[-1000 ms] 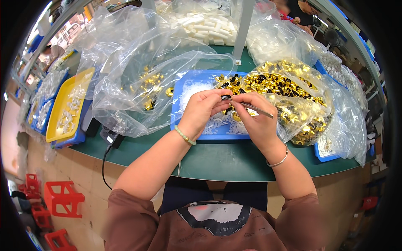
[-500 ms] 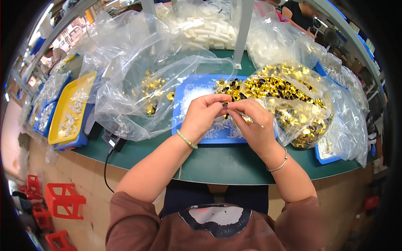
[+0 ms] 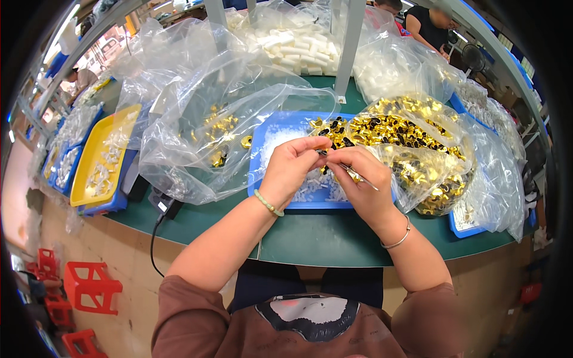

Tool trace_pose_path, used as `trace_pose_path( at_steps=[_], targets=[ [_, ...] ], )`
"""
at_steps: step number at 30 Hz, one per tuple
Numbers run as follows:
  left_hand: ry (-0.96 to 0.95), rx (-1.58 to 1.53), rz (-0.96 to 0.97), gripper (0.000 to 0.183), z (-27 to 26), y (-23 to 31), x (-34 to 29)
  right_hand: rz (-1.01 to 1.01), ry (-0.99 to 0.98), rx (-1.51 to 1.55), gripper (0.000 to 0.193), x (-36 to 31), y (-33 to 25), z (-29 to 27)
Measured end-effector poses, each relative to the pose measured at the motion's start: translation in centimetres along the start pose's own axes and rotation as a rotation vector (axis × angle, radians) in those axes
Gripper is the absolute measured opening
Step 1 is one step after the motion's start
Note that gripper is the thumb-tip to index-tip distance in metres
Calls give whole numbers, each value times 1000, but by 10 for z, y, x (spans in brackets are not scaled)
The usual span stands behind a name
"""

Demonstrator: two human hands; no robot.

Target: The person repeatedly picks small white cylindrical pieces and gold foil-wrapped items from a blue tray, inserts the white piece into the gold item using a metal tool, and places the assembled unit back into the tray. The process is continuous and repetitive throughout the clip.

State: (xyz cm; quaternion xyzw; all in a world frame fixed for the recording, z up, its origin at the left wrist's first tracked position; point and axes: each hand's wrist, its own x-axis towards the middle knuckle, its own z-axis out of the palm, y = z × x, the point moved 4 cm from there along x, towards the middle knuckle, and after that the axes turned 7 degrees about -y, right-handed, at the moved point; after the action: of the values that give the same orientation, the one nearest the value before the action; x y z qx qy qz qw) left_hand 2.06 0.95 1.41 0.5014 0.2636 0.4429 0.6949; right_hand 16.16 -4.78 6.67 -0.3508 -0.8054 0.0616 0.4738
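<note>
Over the blue tray [image 3: 256, 156] my two hands meet with their fingertips pinched close together. My left hand [image 3: 291, 169] is closed on a tiny dark piece [image 3: 322, 153], mostly covered by the fingers. My right hand [image 3: 365, 174] grips a slim metal tool [image 3: 365, 181], its end sticking out past the palm to the right; its other end lies hidden at the fingertips. Under and around the hands, the tray holds small white tubular bits [image 3: 276, 138] on the left and shiny gold and black pieces [image 3: 334, 130] at the back right.
A clear bag of gold and black pieces [image 3: 412, 134] leans on the tray's right side. Another clear bag [image 3: 179, 143] lies left. A yellow tray [image 3: 80, 191] stands far left, white cylinders [image 3: 301, 51] at the back. A grey post [image 3: 349, 53] rises behind. Another person [image 3: 427, 27] is far right.
Both hands stay over the tray, fingertips together. The metal tool has tilted slightly, its outer end a little lower. The whole scene sits slightly lower in the picture.
</note>
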Motion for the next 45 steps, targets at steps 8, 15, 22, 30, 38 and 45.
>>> trace_pose_path(
  at_steps=[8, 15, 22, 30, 38, 45],
  targets=[
    [-9, 133, 20, 30, -1, -2, 1, -38, -15, -21, 19, -1, -1, 1],
    [30, 104, -3, 29, -4, -2, 3, 3, 38, -6, 16, 0, -3, -4],
    [7, -37, -45, 30, 4, 2, 0, 56, 55, 31, 17, -3, 6, -5],
    [-29, -106, -43, 32, 2, 1, 0, 22, 37, -9, 16, -2, 7, -3],
    [-36, -102, -57, 32, 2, -1, 1, 52, 32, 1, 16, -2, 8, -2],
    [-30, -95, -67, 31, 3, 1, -1, 41, 17, -21, 17, -1, 8, -3]
  ],
)
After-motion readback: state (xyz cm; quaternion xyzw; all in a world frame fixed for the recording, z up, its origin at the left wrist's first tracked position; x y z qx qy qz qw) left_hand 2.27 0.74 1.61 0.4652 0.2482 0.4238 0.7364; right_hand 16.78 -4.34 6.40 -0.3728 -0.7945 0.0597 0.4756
